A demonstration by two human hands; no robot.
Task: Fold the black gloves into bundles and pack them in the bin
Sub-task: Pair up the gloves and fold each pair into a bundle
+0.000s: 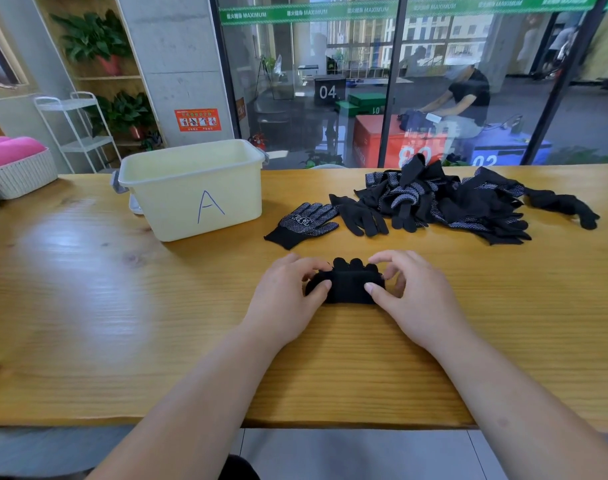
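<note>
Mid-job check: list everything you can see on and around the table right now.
glove bundle: one, black, near middle of table.
bin: one, pale yellow, marked A, left of centre.
dotted glove: one, black with white dots, flat, right of bin.
plain glove: one, black, at the pile's edge.
glove pile: one heap, black, far right.
basket: one, white, far left.
table: one, yellow-brown wood.
left hand: pinches bundle's left end.
right hand: pinches its right end.

Black glove bundle (345,289) in front, loose glove pile (451,202) behind right, pale-yellow bin (164,209) behind left
</note>
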